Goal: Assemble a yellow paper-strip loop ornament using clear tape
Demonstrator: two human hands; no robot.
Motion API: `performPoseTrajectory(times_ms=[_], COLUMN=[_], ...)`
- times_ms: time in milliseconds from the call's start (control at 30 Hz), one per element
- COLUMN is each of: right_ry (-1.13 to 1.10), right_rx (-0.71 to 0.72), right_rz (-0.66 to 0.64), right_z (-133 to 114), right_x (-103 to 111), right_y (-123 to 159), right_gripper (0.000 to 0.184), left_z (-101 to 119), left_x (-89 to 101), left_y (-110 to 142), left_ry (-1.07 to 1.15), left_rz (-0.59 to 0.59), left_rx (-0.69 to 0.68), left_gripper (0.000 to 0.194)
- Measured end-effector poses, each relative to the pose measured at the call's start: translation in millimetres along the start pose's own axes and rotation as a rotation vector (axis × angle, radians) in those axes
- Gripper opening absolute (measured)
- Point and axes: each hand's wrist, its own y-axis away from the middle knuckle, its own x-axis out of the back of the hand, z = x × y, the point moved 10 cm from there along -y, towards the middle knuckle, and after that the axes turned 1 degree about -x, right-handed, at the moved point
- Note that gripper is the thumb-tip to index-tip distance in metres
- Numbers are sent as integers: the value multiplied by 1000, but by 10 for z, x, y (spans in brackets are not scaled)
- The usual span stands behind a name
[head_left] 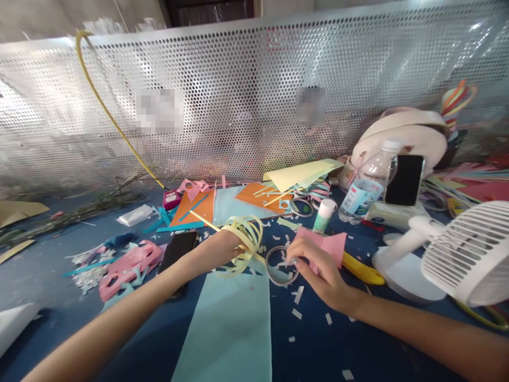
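Note:
My left hand [225, 248] is closed around a thin yellow stick and a bundle of pale yellow paper loops [254, 232], held over the far end of a light blue paper sheet [234, 329]. The fingers partly hide where the strips meet the stick. My right hand [324, 273] is closed, thumb and fingertips pinching the right rim of a roll of tape [274, 279]. Behind those fingers lies a piece of pink paper [336, 245], with a white and green glue stick [324, 215] upright just beyond it.
A white fan [465, 260] stands at right, near a yellow curved object [363, 269], a plastic bottle [363, 191] and a propped phone [404, 180]. A black phone [178, 249] and pink scraps [129, 265] lie left. Perforated metal panel [222, 106] closes off the back.

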Motion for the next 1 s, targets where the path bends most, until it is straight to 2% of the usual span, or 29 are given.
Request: performPoseTrajectory(times_ms=[100,167,267,333,433,600,800,900,1000], right_ry=[23,19,-31,-46,-7,48,183,205,198], right_rx=[-44,-90,-131,-122,-94,-82,24,66,77], right_rz=[21,51,78,90,94,37,37,24,28], right_z=[-43,-69,-156,-265,-469,-782,-1074,-1071,-950], right_x=[64,128,206,256,323,336,216,125,91], right_y=[-88,-159,-286,-385,-546,-788,-933,-981,-1027], right_gripper=[12,13,12,11,10,14,12,11,11], left_z=[88,209,350,345,330,507,585,630,617], left_x=[213,455,831,1024,1191,1256,1162,1119,1053], left_y=[53,136,306,382,444,573,652,715,696], left_ry=[79,142,161,176,206,131,-115,-375,-568], left_rz=[82,203,410,520,612,719,848,956,949], left_rx=[-70,-183,-301,-271,-229,-401,-409,-413,-389], left_gripper=[28,30,20,12,9,5,7,7,13])
